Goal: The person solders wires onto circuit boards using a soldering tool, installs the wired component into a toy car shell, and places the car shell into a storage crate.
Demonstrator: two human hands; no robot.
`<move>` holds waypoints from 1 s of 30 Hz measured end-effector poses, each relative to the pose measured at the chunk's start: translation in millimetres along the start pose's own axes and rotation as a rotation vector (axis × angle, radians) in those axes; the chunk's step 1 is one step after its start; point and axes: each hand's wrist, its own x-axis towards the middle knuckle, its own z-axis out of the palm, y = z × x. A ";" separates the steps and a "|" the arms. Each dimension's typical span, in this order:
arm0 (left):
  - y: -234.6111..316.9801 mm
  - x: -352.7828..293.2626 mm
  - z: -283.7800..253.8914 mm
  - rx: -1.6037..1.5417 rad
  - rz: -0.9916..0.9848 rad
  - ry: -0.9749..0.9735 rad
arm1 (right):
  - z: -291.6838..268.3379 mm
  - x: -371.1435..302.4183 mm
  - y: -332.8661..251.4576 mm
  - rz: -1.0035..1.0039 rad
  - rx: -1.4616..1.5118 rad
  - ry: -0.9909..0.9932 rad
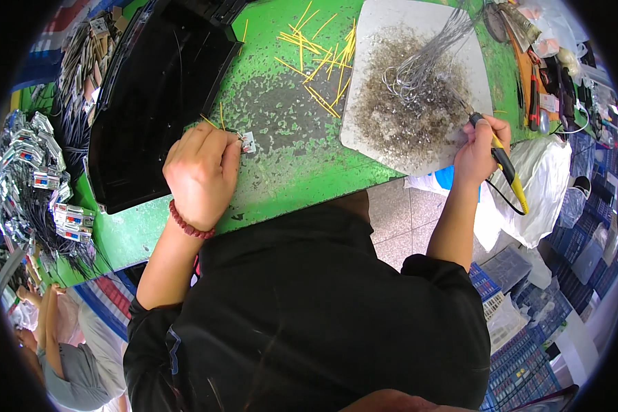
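My right hand (478,154) grips a soldering iron (502,159) with a black and yellow handle. Its metal tip points up and left over a pale board (364,130) strewn with dark residue, close to a loose tangle of silvery solder wire (412,79). On the green table, my left hand (202,165) is closed, thumb and fingers pinching a small silver-white part (248,142) that juts out at the thumb tip. Short yellow wire ends (222,117) stick out beyond these fingers; how they join the part is hidden.
Several cut yellow wires (316,62) lie scattered on the green table (302,165). A large black plastic housing (161,103) stands left, beside bundled cables with metal connectors (73,220). Tools, including red-handled pliers (533,103), lie far right. Another person (75,371) sits at lower left.
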 end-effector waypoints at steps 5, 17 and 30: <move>-0.5 0.6 0.0 -0.010 0.004 -0.002 | 2.9 0.3 -4.3 0.000 -0.021 0.028; -6.8 -1.4 -1.2 -0.027 0.032 0.011 | 34.0 -59.4 -26.2 -0.051 0.237 -0.301; -15.1 -5.6 2.1 -0.018 0.057 0.050 | 112.1 -138.0 -33.6 -0.004 0.190 -0.610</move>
